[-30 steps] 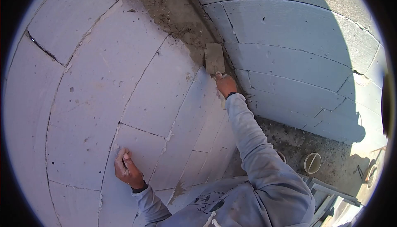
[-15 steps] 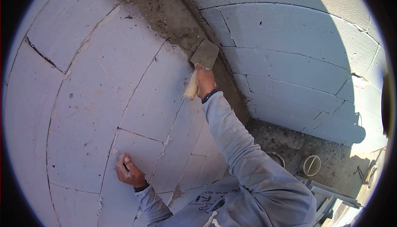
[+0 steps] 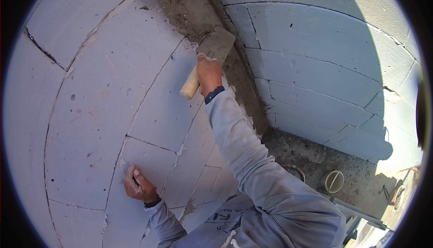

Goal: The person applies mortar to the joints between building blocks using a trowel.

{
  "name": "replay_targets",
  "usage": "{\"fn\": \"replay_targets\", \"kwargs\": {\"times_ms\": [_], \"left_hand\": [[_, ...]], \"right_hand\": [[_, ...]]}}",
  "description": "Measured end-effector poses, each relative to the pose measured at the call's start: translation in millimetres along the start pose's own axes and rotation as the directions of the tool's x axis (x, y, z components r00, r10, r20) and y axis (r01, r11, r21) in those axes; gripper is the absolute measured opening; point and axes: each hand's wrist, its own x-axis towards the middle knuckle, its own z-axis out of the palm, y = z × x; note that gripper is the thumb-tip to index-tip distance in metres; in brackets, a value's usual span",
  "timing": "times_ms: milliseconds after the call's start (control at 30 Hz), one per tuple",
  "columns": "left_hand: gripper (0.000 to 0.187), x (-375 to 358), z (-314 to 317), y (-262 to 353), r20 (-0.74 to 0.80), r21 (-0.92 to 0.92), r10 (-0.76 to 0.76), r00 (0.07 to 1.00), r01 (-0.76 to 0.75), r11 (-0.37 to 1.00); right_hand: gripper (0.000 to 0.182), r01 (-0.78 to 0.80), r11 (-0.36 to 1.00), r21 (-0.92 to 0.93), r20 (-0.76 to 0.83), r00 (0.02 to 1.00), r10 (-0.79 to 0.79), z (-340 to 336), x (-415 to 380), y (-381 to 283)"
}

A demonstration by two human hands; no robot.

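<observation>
My right hand (image 3: 210, 74) is wrapped round a trowel, its pale wooden handle (image 3: 190, 85) sticking out toward the lower left. The flat, grey-smeared trowel blade (image 3: 217, 43) lies against the brown mortar strip (image 3: 191, 9) in the corner between two walls. Lower down, my left hand (image 3: 140, 185) is closed with curled fingers close to the left block wall (image 3: 103, 108). Whatever may be in those fingers is hidden. Both sleeves are grey and dusty.
The right block wall (image 3: 306, 72) carries a large shadow edge. Below, on the dark floor (image 3: 293, 146), stand a pale bucket (image 3: 334, 182) with a handle and another round rim (image 3: 297, 172) partly behind my sleeve. Metal rails (image 3: 358, 212) lie at lower right.
My right hand and the trowel have moved left and slightly up, with the blade drawn toward the left wall's edge. My left hand has barely moved.
</observation>
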Motion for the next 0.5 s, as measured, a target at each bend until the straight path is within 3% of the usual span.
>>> {"fn": "replay_targets", "kwargs": {"times_ms": [67,133,233,300,367,400,467,500], "left_hand": [[0.018,1.3,1.4,-0.2,-0.006,-0.032,-0.024,1.000,0.024,0.999],[0.018,2.1,0.6,0.0,0.001,0.013,0.015,1.000,-0.015,1.000],[0.018,3.1,1.0,4.3,-0.014,0.004,0.005,1.000,-0.005,1.000],[0.018,1.7,-0.9,2.3,0.004,-0.006,-0.011,1.000,0.011,1.000],[0.018,0.1,0.3,1.0,0.011,-0.024,-0.026,1.000,0.026,0.999],[0.016,-0.5,1.0,0.4,-0.005,-0.055,-0.047,0.999,0.046,0.997],[0.015,0.8,2.1,2.7,-0.015,-0.091,-0.067,0.998,0.065,0.994],[0.015,2.9,0.6,5.5,-0.003,-0.070,-0.063,0.998,0.063,0.996]], "right_hand": [[0.040,-0.009,0.999,0.033,0.021,1.000,0.008,5.1,4.4,7.2],[0.043,0.207,0.970,-0.131,0.020,0.978,-0.206,13.4,3.1,12.3],[0.045,0.243,0.956,-0.164,0.081,0.969,-0.233,26.7,-9.8,0.5],[0.046,0.217,0.958,-0.185,0.081,0.975,-0.205,28.1,-19.6,-3.2],[0.031,0.171,0.983,-0.066,0.244,0.958,-0.151,18.1,-32.7,-5.1],[0.031,0.173,0.983,-0.064,0.241,0.958,-0.152,8.6,-41.3,-6.4],[0.028,-0.050,0.997,0.067,0.355,0.935,0.024,-20.4,-64.2,-13.5],[0.028,-0.054,0.996,0.064,0.349,0.937,0.028,-34.9,-68.1,-7.6]]}}
